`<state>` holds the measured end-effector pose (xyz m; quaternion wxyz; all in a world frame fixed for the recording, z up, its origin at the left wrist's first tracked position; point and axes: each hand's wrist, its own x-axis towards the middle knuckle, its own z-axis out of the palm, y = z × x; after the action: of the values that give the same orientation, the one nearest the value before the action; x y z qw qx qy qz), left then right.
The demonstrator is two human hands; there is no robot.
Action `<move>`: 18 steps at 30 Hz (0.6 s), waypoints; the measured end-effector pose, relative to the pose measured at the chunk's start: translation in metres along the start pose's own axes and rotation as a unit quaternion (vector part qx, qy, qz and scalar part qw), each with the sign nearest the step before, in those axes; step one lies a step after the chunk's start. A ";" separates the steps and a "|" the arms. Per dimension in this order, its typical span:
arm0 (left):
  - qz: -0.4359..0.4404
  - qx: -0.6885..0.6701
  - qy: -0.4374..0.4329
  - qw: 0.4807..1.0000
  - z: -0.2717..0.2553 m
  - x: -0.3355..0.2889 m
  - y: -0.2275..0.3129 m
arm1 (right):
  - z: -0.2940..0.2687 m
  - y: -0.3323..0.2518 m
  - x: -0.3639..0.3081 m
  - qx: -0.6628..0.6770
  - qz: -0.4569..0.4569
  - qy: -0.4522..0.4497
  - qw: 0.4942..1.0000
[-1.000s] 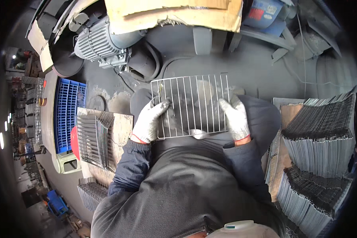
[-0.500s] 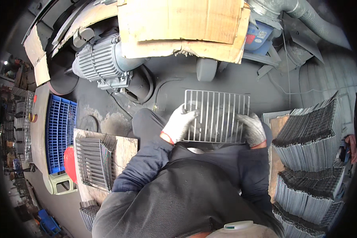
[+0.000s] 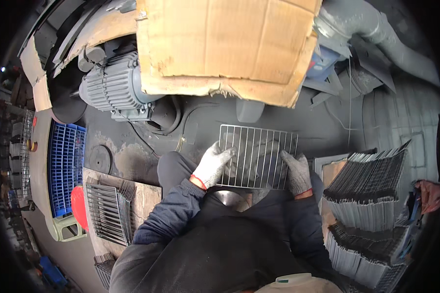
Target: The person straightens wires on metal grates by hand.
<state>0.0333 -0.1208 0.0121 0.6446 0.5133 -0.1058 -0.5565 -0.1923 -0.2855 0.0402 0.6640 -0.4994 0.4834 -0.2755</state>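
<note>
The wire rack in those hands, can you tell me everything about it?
The wire rack looks like thin, silvery metal: a roughly rectangular frame crossed by many slim bars with gaps between. It sits slightly askew near the picture's middle. The gloved left hand grips its left side, the gloved right hand its right.

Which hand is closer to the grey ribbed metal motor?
Left: the left hand is below and right of the motor; the right hand is farther right, at the right edge of the silver rectangular wire rack.
</note>
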 end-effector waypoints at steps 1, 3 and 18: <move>0.017 -0.006 0.006 1.000 -0.002 -0.001 0.000 | 0.002 -0.005 -0.002 -0.025 0.038 -0.015 0.999; 0.011 0.013 -0.003 1.000 0.000 0.001 -0.003 | 0.002 -0.003 -0.008 0.008 0.055 -0.024 0.998; 0.052 0.069 0.027 0.996 0.002 -0.009 0.008 | 0.005 0.014 0.003 0.010 -0.030 -0.013 0.999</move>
<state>0.0330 -0.1156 0.0233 0.6380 0.5657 -0.1528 -0.4996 -0.1880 -0.2813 0.0262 0.6667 -0.5107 0.4565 -0.2936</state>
